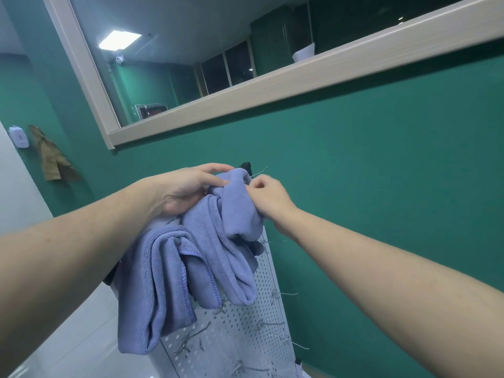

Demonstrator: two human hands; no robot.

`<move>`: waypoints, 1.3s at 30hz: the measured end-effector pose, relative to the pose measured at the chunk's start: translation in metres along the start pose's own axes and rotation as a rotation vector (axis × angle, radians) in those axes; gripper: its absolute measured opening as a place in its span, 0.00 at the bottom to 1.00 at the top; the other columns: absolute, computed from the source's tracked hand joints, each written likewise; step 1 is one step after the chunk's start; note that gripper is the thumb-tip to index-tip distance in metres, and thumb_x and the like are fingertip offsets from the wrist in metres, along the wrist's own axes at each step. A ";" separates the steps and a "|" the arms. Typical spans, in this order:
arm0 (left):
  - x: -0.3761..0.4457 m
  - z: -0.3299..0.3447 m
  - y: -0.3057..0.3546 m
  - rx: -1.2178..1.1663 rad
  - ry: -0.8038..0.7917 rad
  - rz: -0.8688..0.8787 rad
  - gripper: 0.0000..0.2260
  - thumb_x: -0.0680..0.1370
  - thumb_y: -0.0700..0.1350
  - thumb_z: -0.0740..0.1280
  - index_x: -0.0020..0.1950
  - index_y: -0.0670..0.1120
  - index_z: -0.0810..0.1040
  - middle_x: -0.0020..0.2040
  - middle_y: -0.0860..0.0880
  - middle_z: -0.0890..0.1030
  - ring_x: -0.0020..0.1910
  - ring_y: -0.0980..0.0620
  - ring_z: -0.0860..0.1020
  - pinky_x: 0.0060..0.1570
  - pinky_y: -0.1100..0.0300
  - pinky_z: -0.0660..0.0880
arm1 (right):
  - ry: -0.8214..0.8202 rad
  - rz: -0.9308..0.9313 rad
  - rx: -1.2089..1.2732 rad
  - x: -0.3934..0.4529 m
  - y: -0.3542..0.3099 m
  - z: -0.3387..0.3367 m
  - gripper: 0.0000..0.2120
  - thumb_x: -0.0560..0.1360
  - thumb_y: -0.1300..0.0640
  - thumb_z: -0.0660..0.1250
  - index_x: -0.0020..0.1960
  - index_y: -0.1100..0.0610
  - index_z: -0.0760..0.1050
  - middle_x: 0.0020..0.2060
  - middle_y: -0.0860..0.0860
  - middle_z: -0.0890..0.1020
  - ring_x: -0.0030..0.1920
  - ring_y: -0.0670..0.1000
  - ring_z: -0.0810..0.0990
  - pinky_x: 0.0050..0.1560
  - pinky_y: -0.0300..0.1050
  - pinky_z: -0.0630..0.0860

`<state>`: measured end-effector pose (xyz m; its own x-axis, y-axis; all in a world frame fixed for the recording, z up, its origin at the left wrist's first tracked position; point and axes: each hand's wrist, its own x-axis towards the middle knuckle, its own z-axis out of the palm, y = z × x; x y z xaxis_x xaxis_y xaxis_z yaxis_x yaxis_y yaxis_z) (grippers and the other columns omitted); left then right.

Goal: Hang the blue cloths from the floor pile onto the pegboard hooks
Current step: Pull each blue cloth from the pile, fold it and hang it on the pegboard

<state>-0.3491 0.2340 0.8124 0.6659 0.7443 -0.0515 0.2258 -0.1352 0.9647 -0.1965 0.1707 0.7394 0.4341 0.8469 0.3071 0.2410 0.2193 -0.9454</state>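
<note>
Both bare forearms fill the lower corners of the frame, reaching up to the middle. At centre the right hand (pixel 268 199) has its grip closed in a pinch on the top edge of a blue cloth (pixel 231 214), thumb and curled fingers bunching the fabric just below a wire hook (pixel 259 172) that juts out at the top of the pegboard (pixel 245 336). Left of it, the left hand (pixel 188 188) grips the same bundle from the other side, index finger stretched over the top and thumb pressed into the folds.

Blue fabric hangs from the two hands in thick, stitched-edge folds (whether one cloth or several I cannot tell), covering the upper pegboard and drooping to lower left. Bare hooks (pixel 275 294) stick out of the white perforated panel below and right of the folds.

Behind stands a green wall (pixel 381 173) with a pale wooden window frame (pixel 272 85) crossing the upper half. At far left a brownish rag (pixel 53 156) hangs beside a small white wall box (pixel 18 136).
</note>
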 end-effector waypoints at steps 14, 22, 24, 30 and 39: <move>0.005 -0.007 0.012 -0.083 -0.008 -0.067 0.28 0.69 0.38 0.69 0.67 0.55 0.77 0.65 0.36 0.76 0.57 0.41 0.79 0.63 0.48 0.73 | -0.133 -0.247 -0.257 -0.039 -0.007 0.012 0.12 0.75 0.52 0.66 0.58 0.50 0.73 0.45 0.46 0.82 0.47 0.51 0.80 0.49 0.47 0.76; 0.013 -0.003 0.003 -0.191 0.174 0.067 0.14 0.77 0.39 0.69 0.61 0.50 0.77 0.55 0.44 0.78 0.48 0.45 0.80 0.57 0.50 0.76 | -0.058 -0.315 -0.304 -0.030 -0.010 0.007 0.17 0.76 0.43 0.65 0.36 0.54 0.73 0.49 0.52 0.79 0.57 0.53 0.72 0.57 0.51 0.73; 0.011 -0.005 0.004 -0.199 0.187 0.080 0.11 0.78 0.38 0.67 0.58 0.50 0.77 0.51 0.45 0.76 0.39 0.47 0.77 0.50 0.52 0.76 | -0.021 -0.307 -0.240 -0.027 -0.012 0.004 0.17 0.78 0.43 0.65 0.38 0.54 0.75 0.52 0.51 0.78 0.59 0.52 0.69 0.59 0.49 0.70; 0.007 -0.007 0.008 -0.087 0.159 0.073 0.14 0.80 0.38 0.59 0.60 0.50 0.79 0.57 0.46 0.78 0.44 0.49 0.77 0.48 0.54 0.73 | -0.148 -0.203 -0.166 -0.008 -0.036 0.004 0.15 0.81 0.52 0.52 0.51 0.49 0.78 0.56 0.47 0.81 0.59 0.51 0.76 0.61 0.50 0.71; -0.001 -0.005 0.014 0.170 0.035 -0.025 0.22 0.78 0.30 0.59 0.64 0.50 0.78 0.53 0.42 0.78 0.40 0.51 0.74 0.34 0.59 0.78 | -0.132 -0.077 0.102 -0.012 -0.012 -0.001 0.07 0.77 0.54 0.62 0.50 0.56 0.75 0.44 0.47 0.78 0.43 0.48 0.75 0.47 0.46 0.74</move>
<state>-0.3500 0.2344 0.8267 0.6337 0.7710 -0.0631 0.3614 -0.2230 0.9054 -0.2038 0.1576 0.7468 0.2989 0.8804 0.3681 0.1771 0.3279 -0.9280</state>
